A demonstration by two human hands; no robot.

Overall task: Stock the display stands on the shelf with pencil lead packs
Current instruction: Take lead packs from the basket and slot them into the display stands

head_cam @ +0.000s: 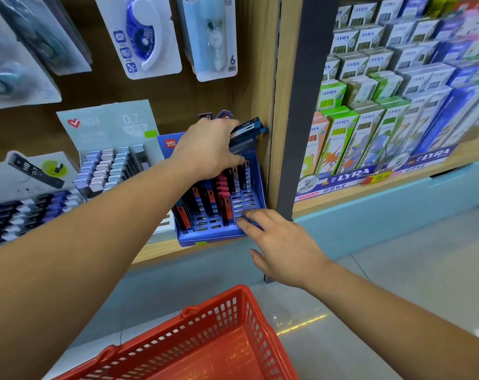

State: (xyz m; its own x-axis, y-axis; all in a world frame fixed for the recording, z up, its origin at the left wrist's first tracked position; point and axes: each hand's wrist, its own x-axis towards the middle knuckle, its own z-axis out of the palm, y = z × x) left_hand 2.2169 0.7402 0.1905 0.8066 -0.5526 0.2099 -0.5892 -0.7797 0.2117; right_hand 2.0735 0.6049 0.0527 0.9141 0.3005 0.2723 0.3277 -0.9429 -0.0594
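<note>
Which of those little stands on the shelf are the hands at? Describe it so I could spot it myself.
Start at the wooden divider between the two shelf sections. Just left of it sits the blue stand. Unlike the pale grey stand beside it, it is bright blue with a slotted tray, partly empty on its right.

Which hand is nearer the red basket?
Right. The right hand touches the blue stand, just above the red basket; the left hand grips lead packs higher up.

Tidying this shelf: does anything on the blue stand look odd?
Nothing spilled or damaged. The blue stand has empty front and right-side slots; the left hand holds lead packs above it, the right hand touches its corner.
</note>
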